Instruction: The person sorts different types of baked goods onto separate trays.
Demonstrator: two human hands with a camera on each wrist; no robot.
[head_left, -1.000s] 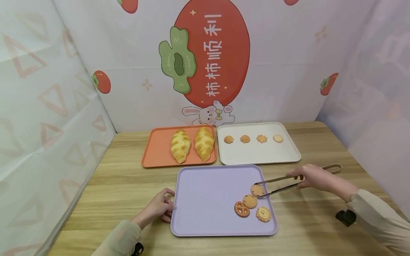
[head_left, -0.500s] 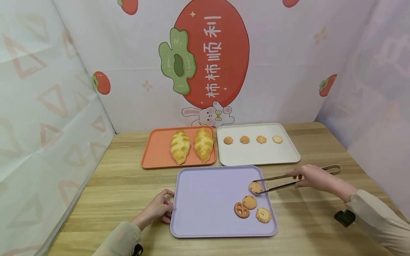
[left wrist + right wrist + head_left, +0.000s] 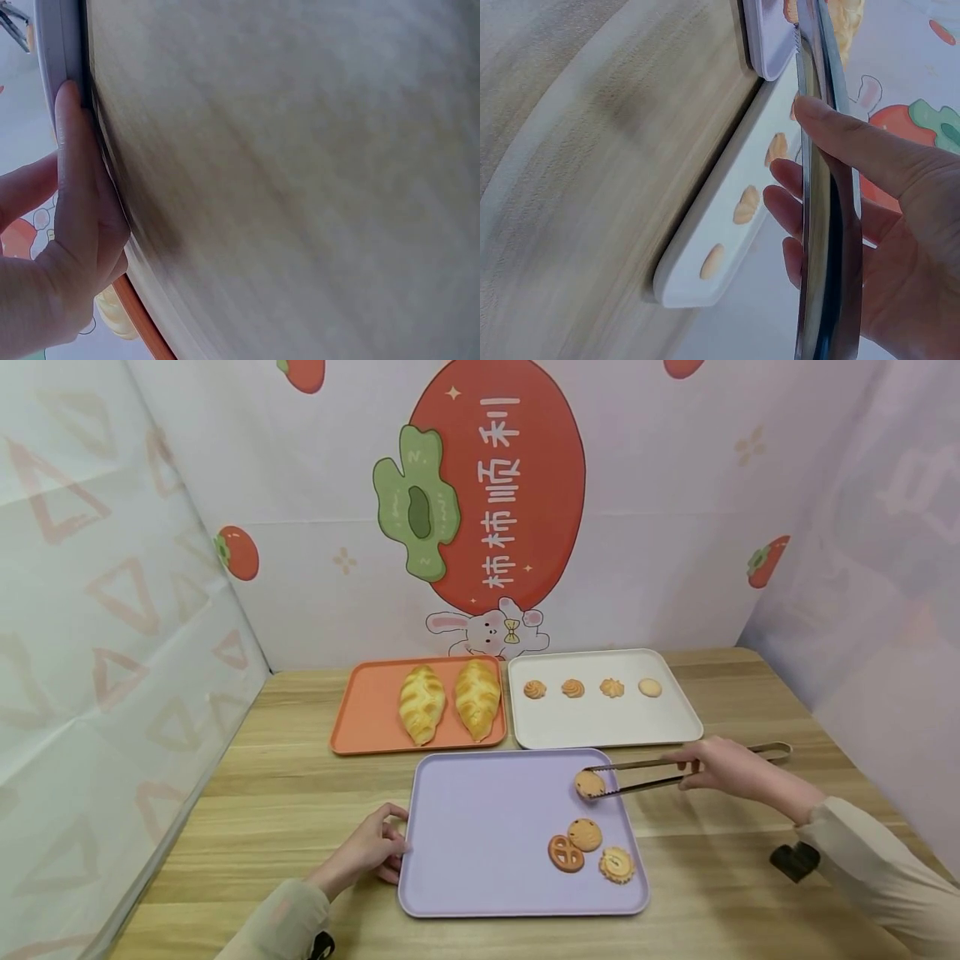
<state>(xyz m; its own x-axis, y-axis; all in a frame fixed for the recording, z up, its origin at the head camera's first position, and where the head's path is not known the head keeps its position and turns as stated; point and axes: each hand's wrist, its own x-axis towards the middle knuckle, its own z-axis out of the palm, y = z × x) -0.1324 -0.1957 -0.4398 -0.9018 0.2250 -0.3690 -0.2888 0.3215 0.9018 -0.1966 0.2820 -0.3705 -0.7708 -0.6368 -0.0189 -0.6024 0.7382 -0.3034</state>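
My right hand (image 3: 723, 768) holds metal tongs (image 3: 645, 764), thumb on one side and fingers on the other. Between the tong tips is a round cookie with dark bits (image 3: 589, 784), over the upper right of the lilac tray (image 3: 480, 835). Whether it touches the tray I cannot tell. Lower on that tray lie another round cookie (image 3: 585, 835), a pretzel-shaped cookie (image 3: 566, 853) and a ruffled round cookie (image 3: 617, 865). At the tray's left rim, my left hand (image 3: 371, 843) rests with fingers touching the edge; the left wrist view shows a fairly straight finger (image 3: 75, 165) against the rim.
Behind, an orange tray (image 3: 371, 706) bears two long bread loaves (image 3: 422, 706). Right of it a white tray (image 3: 600, 727) has several small cookies in a row (image 3: 573, 687). All stand on a wooden table (image 3: 300, 760) before a printed cloth backdrop (image 3: 645, 568).
The tongs and the cookie between their tips have moved up and slightly left, away from the other round cookie. My left hand and the trays have stayed put.
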